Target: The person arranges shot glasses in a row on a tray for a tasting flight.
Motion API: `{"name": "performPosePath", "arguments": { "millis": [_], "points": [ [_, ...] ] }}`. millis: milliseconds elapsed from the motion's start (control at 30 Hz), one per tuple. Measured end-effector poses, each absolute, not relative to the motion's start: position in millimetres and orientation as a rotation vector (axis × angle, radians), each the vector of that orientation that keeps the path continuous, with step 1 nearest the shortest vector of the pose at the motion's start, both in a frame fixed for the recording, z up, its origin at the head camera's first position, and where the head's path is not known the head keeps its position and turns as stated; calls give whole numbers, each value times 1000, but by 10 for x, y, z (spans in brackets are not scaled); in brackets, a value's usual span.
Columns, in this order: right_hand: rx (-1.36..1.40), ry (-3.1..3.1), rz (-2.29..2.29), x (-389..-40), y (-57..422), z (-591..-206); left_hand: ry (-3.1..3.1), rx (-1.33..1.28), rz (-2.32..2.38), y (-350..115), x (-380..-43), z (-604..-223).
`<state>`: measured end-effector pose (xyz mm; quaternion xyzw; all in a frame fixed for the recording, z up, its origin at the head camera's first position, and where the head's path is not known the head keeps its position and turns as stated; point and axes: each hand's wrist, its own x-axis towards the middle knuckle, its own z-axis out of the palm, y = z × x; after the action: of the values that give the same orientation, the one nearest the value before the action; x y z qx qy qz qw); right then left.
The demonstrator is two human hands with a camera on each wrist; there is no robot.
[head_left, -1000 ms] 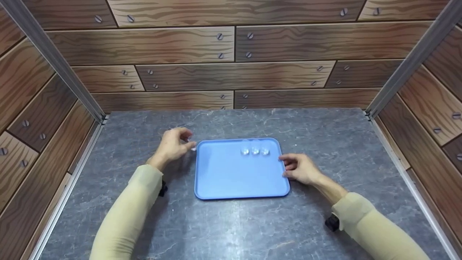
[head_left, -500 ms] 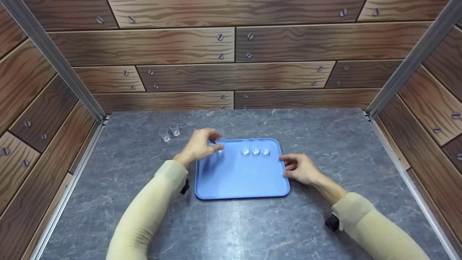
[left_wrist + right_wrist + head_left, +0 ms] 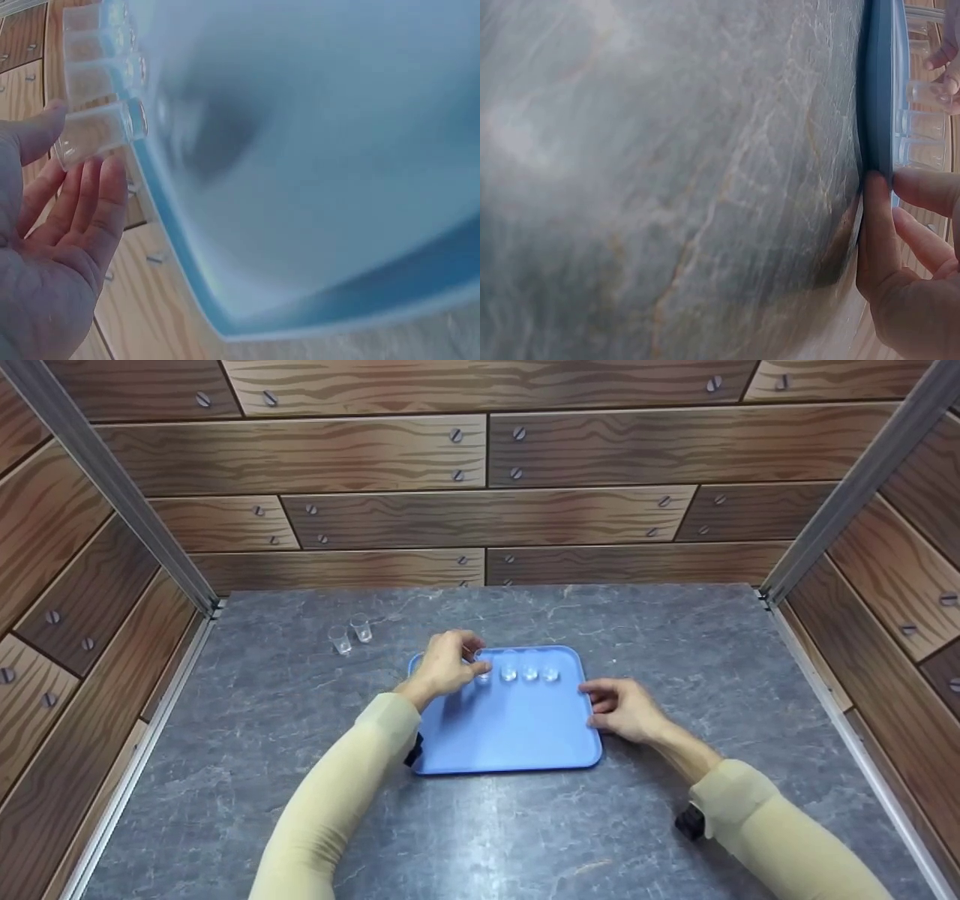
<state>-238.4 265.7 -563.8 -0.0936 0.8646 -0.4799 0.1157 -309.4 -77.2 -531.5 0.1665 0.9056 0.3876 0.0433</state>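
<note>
My left hand [image 3: 448, 664] pinches a small clear shot glass [image 3: 96, 135] near its rim, between thumb and fingertips, over the back of the blue tray [image 3: 510, 735]. The glass stands upright at the left end of a row, just beside three similar glasses [image 3: 530, 671] set along the tray's back right. At the tray's right edge, my right hand [image 3: 628, 711] grips the rim [image 3: 885, 90] between thumb and fingers. Its fingertips show on both sides of the rim in the right wrist view.
Two more clear shot glasses [image 3: 351, 634] stand on the grey marbled table [image 3: 300, 780], back left of the tray. Wood-patterned walls [image 3: 480, 450] with metal corner posts enclose the table at the back and both sides.
My left hand has carried the shot glass rightward from beside the tray's left edge to the row on it, uncovering two glasses on the table. The right hand has stayed put.
</note>
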Motion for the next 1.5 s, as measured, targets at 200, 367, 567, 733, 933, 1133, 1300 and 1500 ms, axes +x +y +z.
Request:
{"name": "performPosePath", "arguments": {
  "millis": [200,367,567,733,933,1133,1300,1500],
  "points": [
    [-276,2541,-1394,-2386,2660,-5635,2784,454,1206,-699,-3063,-5388],
    [-248,2526,-1411,-2383,2648,-5634,2783,436,1225,-659,-3056,-5412],
    [-238,2524,-1415,-2396,2649,-5644,2789,430,1240,-653,-3044,-5436],
    [-246,2516,-1420,-2407,2652,-5648,2794,420,1252,-652,-3032,-5452],
    [-263,2518,-1417,-2384,2652,-5642,2788,394,1260,-671,-3013,-5431],
    [-240,2525,-1402,-2390,2657,-5636,2814,402,1273,-750,-3008,-5368],
    [-227,2512,-1407,-2400,2659,-5641,2812,424,1295,-865,-2995,-5305],
    [-250,2502,-1427,-2384,2664,-5622,2814,444,1296,-1037,-2968,-5205]
  ]
}}
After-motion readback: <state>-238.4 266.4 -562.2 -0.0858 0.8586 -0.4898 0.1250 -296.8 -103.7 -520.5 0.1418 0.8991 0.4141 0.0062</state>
